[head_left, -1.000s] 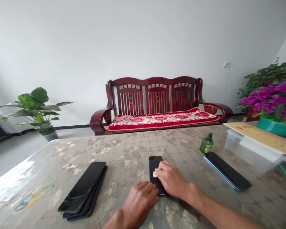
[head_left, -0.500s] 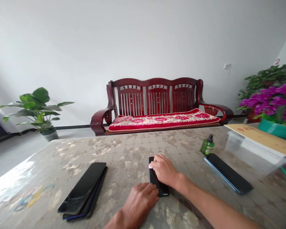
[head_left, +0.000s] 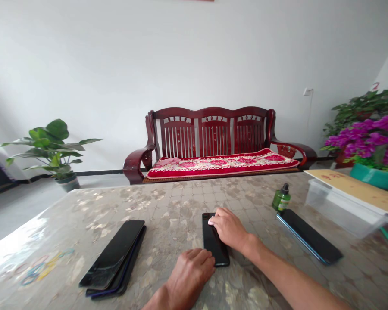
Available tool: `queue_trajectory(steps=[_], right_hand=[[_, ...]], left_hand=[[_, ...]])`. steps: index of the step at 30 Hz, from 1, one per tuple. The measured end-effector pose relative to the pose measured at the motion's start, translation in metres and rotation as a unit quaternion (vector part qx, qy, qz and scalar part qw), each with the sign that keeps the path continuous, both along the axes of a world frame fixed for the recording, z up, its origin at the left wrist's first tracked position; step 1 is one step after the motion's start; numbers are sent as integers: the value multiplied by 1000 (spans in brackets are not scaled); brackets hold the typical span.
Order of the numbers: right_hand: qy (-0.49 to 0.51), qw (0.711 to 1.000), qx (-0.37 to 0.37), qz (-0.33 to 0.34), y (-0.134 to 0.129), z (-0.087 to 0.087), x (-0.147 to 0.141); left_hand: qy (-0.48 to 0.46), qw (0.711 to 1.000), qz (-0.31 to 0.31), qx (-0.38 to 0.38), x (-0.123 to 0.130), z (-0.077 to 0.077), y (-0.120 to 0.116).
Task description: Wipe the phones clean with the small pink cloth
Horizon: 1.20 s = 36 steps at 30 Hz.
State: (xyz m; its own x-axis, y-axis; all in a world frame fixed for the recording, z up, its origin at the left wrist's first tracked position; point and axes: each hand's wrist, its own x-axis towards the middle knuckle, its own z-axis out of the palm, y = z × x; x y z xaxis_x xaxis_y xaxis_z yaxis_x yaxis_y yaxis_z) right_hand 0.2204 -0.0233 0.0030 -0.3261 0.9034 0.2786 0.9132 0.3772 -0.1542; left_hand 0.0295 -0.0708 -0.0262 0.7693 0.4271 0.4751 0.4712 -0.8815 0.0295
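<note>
R hand [head_left: 229,228] pinches small pinkish-white wad [head_left: 211,221] on black rectangular phone [head_left: 217,249], on brown patterned table [head_left: 168,202]; L hand [head_left: 191,270] touches phone edge, grip can't tell. Clear plastic box [head_left: 326,207]: contents unclear; round teal pot [head_left: 375,177] w/ purple flowers [head_left: 373,137].

The room is filled with soft, bright light. The strongest light is seen at the left, where the edge of the table [head_left: 168,219] is washed white by glare. The bands [head_left: 40,269] there are made pale and fuzzy. The wall [head_left: 116,64] is brightly lit, but is turned grayer at the top right. Pale streaks are thrown back by the left phone [head_left: 116,249]. A soft shadow is cast on the table by the right hand [head_left: 229,226]. Near the sides, things are stretched and slanted, and the flowers [head_left: 371,135] are blurred a little. The bottle's label [head_left: 282,206] cannot be read.
</note>
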Motion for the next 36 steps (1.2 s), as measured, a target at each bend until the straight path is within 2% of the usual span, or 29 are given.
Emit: queue_trajectory(steps=[2,6,8,10,15,17,20,25,27,29,33,36], right_hand=[[8,1000,5,20,-14,-1,-1],[16,994,-4,110,-53,-4,0],[20,991,-11,132,-60,-5,1],[22,993,-12,115,-55,-5,1],[8,1000,-10,13,-11,0,-4],[0,1000,-12,-5,-2,2,-8],[-2,1000,-7,5,-8,2,-11],[8,994,-9,108,-45,-3,-9],[15,992,-7,128,-51,-4,-7],[13,993,-9,118,-47,-3,-6],[3,999,-11,50,-28,1,-8],[3,998,-9,56,-26,1,-8]], left_hand=[[-4,1000,-1,4,0,-2,0],[-22,1000,-1,17,0,-6,2],[-31,999,0,26,0,-7,2],[-32,999,1,31,0,-7,1],[-18,999,12,27,0,-3,0],[-16,999,9,35,0,-2,0],[-24,999,5,43,0,-1,1],[-57,997,5,56,1,-3,1],[-60,997,5,56,1,-3,1],[-59,997,5,54,2,-3,1],[-45,998,10,52,1,0,1],[-44,998,10,42,0,1,3]])
